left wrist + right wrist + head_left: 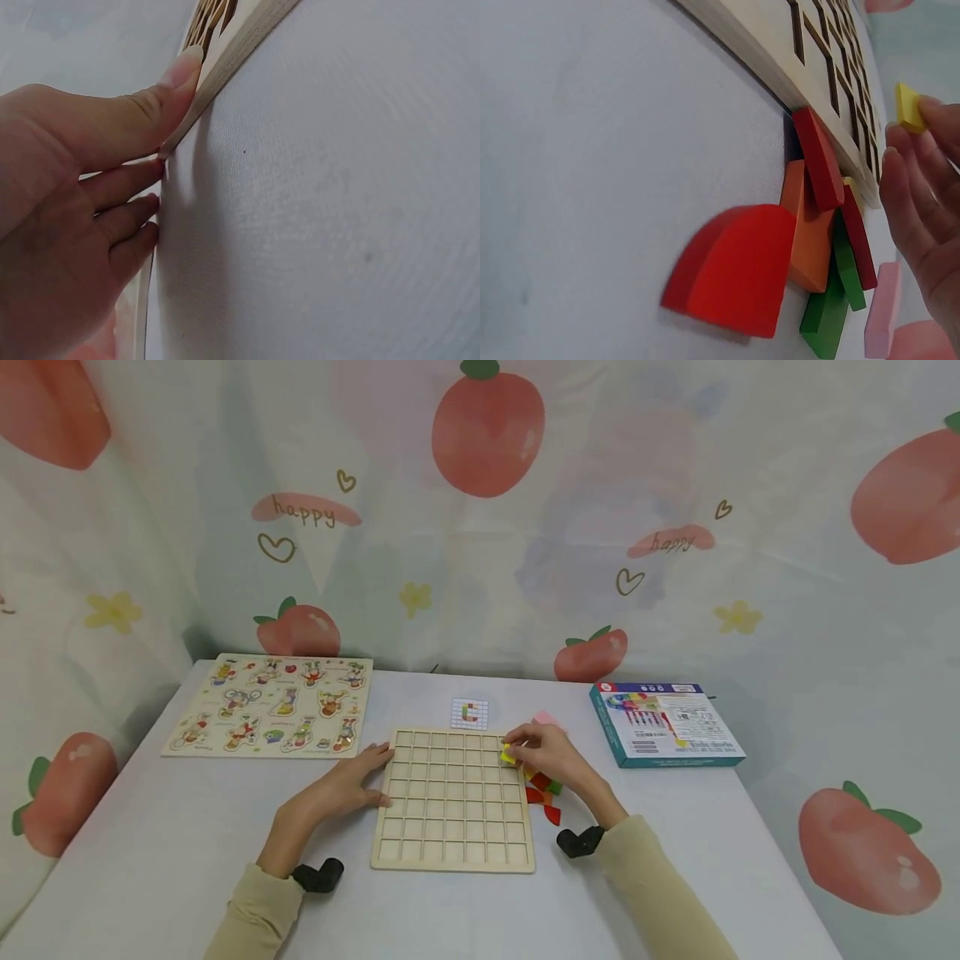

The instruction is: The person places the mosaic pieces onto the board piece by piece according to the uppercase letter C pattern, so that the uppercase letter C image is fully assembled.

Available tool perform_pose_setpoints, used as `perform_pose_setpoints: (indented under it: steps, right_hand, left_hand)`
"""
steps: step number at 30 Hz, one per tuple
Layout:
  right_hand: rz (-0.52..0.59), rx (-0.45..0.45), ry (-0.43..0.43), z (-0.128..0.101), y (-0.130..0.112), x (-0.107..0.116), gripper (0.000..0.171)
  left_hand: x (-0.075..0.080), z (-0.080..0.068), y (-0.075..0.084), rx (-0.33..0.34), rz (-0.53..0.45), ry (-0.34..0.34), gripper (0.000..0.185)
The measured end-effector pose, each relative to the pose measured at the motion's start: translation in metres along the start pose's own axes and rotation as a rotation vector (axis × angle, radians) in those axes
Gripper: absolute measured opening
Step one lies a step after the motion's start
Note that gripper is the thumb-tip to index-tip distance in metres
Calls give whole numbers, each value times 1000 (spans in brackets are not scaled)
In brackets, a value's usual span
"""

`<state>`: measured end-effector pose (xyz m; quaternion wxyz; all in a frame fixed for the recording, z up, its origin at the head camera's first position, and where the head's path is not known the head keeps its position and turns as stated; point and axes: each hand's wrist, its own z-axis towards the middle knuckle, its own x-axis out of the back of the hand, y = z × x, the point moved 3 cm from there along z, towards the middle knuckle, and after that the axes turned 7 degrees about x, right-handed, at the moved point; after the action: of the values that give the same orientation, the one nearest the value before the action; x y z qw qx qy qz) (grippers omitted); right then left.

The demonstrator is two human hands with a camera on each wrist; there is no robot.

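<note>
A wooden grid board [453, 853] with square recesses lies flat on the table. My left hand [337, 795] rests along its left edge; in the left wrist view the thumb [142, 120] touches the rim. Over the board's upper right corner, my right hand [552, 757] pinches a small yellow block [507, 755] between thumb and fingers. The right wrist view shows this yellow block [908, 107] held above the grid. Beside the board's right edge lies a loose pile of coloured blocks, with a red quarter-round block [742, 274], an orange block [806, 240] and green blocks [825, 322] among them.
A small printed pattern card [469, 713] lies just beyond the board. At the back left is a picture puzzle board [273, 710] with animal figures. A teal-edged box [667, 727] sits at the back right. Patterned fabric [480, 568] hangs behind the table.
</note>
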<state>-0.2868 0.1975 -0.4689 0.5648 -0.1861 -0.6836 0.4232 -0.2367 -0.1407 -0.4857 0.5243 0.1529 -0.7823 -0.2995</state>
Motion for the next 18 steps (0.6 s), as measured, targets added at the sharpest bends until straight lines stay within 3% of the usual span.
perform_pose_setpoints:
  steps: [12,18]
  right_hand:
    - [94,-17,-20,14,-7,-12,26]
    - [99,-26,-12,21,-9,-21,25]
  left_hand:
    - [1,2,0,-30,5,2,82]
    - [1,1,-2,-10,6,6,83]
